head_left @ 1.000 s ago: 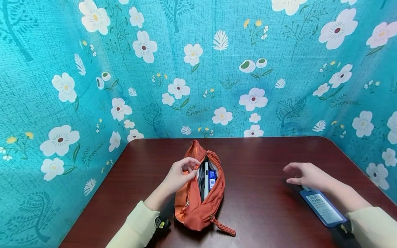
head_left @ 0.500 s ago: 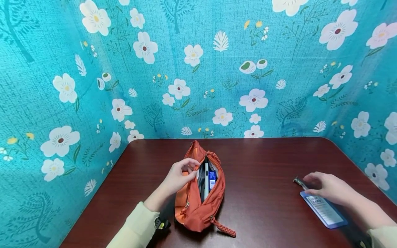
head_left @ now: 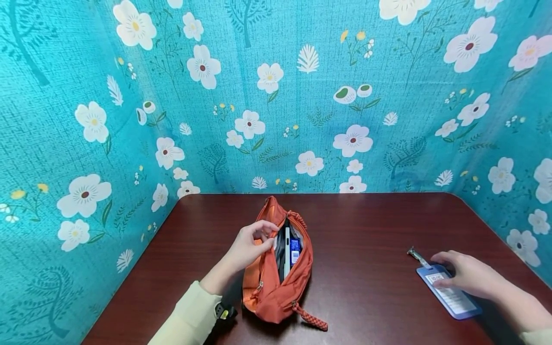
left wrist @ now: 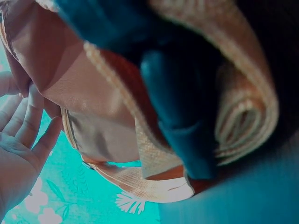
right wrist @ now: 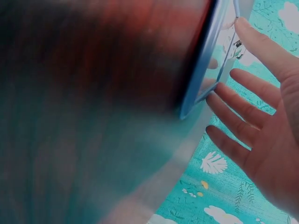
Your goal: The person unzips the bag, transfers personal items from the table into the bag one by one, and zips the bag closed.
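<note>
An orange-red waist bag lies unzipped on the table, its mouth gaping. Inside are a white, flat-edged item and a blue packet with a white label. With thumb and fingers my left hand pinches the left edge of the opening; in the left wrist view, that hand is beside the bag's cloth. At the right lies a blue badge holder with a metal clip. My right hand is over it, fingers spread loosely about its edges; the right wrist view shows the thumb at the holder's rim.
The dark red-brown table carries the bag and the badge holder. A braided zip pull trails from the bag's near end. Teal flowered cloth stands behind and at both sides. A rolled strap and dark buckle hang on the bag.
My right hand has moved right and toward me, from above the clip to over the badge holder's body. The left hand has stayed at the bag's edge.
</note>
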